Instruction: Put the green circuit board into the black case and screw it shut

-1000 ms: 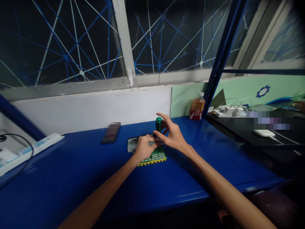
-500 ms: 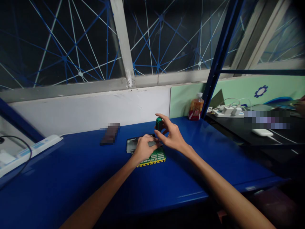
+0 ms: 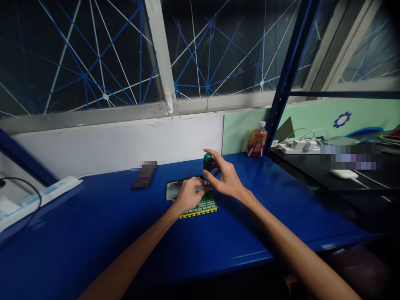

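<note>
My right hand [image 3: 227, 178] has its thumb and fingers curled around the green and black handle of a screwdriver [image 3: 207, 161], which stands nearly upright. Its shaft and tip are hidden behind my fingers. Close below the handle, my left hand [image 3: 188, 195] is closed in a pinch, but what lies between its fingertips is hidden. Under and beside my left hand, on the blue table [image 3: 131, 233], are a grey shallow tray with a dark rim [image 3: 173, 191] and a green bit holder [image 3: 206, 205] with several small pale labels and a yellow front edge.
A dark flat object [image 3: 144, 177], partly pixelated, lies left of the tray. A white power strip [image 3: 59, 191] runs along the left side. At the back right stands a drink bottle [image 3: 257, 141] by a blue post. Chargers [image 3: 304, 144] and cables occupy the black table [image 3: 306, 171] at right.
The screwdriver handle has shifted very slightly left and turned a little in my right hand. My left hand is almost still. A blurred shape at the far right edge is gone from view.
</note>
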### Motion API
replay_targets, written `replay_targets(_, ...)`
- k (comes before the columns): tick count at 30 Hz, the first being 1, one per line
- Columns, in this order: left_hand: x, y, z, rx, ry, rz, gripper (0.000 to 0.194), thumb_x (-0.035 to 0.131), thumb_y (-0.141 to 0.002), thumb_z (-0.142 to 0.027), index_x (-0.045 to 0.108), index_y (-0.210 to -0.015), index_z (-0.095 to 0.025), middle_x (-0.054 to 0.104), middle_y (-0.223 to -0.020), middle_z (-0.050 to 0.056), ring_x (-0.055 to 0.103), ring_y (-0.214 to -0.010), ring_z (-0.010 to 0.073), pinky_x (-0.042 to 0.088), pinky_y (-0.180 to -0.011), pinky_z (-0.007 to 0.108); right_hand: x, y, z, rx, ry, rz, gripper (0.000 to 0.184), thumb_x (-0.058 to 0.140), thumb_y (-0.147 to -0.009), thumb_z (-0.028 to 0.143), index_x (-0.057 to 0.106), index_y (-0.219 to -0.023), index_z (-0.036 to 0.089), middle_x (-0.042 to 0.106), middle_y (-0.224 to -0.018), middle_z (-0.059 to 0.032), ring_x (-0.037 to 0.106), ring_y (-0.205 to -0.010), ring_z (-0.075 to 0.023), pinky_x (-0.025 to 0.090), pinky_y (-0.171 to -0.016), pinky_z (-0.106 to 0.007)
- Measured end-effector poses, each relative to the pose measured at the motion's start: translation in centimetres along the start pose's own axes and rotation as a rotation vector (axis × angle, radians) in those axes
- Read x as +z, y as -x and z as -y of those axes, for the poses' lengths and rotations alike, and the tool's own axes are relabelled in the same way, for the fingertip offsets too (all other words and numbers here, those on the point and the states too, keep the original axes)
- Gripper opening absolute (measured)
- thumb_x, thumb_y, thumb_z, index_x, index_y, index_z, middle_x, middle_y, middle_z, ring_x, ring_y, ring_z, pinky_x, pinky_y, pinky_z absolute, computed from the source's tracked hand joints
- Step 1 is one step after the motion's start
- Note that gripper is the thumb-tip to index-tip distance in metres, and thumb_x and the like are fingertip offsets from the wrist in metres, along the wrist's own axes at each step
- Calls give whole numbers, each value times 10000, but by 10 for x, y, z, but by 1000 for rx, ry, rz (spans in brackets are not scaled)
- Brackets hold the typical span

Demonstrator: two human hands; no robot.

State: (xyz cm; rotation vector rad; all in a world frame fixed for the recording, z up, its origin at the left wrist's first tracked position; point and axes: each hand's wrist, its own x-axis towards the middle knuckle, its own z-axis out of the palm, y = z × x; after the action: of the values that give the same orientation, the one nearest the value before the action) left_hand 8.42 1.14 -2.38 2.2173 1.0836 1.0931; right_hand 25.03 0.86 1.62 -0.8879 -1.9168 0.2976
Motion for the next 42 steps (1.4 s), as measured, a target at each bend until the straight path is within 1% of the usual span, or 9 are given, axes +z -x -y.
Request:
replay_targets(8,0,-1,1,-20,-5,-26,103,692,-767,-220,766,-838,-210,745,-864,59,664,-856,218,502,-814,338,-1,0,0,-32,47,-24,632,559,-813,321,347,-1404,242,605,-919,-26,578,-707,-162,486,-663,-332)
replay_targets(13,0,-1,1,-16,38,3,112,660,-780,-199,762,-824,-184,744,-887,71,669,-889,232,506,-853,353,-3,0,4,-15,67,-13,615,541,-837,375,348,-1405,238,594,-873,-22,569,-671,-162,478,-657,-336)
replay_targets(19,-1,0,-3,7,41,54,151,617,-814,-200,751,-878,-171,744,-918,74,672,-900,230,498,-869,343,-2,0,3,-11,54,16,576,489,-860,343,345,-1407,232,598,-800,-7,569,-671,-168,473,-652,-327)
replay_targets(23,-1,0,-2,25,3,9,139,670,-778,-222,755,-875,-171,744,-918,79,668,-890,232,499,-848,343,-1,0,1,-16,53,3,566,489,-865,336,349,-1404,233,601,-810,-12,569,-697,-170,467,-659,-322)
replay_targets(27,-2,-1,1,-21,31,-20,92,699,-752,-218,767,-813,-203,753,-845,48,681,-834,214,511,-813,327,-1,0,0,-30,56,-5,591,525,-854,373,352,-1401,229,602,-855,-23,565,-709,-168,463,-667,-328)
replay_targets(32,-3,-2,-2,-54,84,33,106,667,-776,-218,766,-812,-228,759,-881,20,691,-869,216,517,-833,328,-2,0,2,-9,53,17,608,534,-852,404,347,-1405,232,612,-846,-17,558,-658,-156,459,-660,-329)
replay_targets(36,-4,-1,-4,-45,62,73,132,647,-789,-213,763,-853,-219,759,-908,33,691,-889,231,509,-851,347,-2,0,4,3,51,24,602,524,-862,405,343,-1408,227,613,-814,-10,547,-633,-154,452,-649,-323)
replay_targets(39,-3,-1,-4,-13,52,42,126,659,-778,-219,762,-851,-219,753,-900,35,686,-876,222,511,-837,338,-2,0,5,15,50,22,597,522,-865,417,348,-1403,225,610,-806,-8,537,-616,-149,447,-642,-319)
replay_targets(42,-2,-2,-2,-8,54,-14,102,666,-775,-249,760,-776,-207,745,-847,47,683,-809,211,524,-770,319,-2,0,7,29,57,23,598,529,-863,452,365,-1394,229,606,-798,-9,530,-613,-149,441,-632,-317)
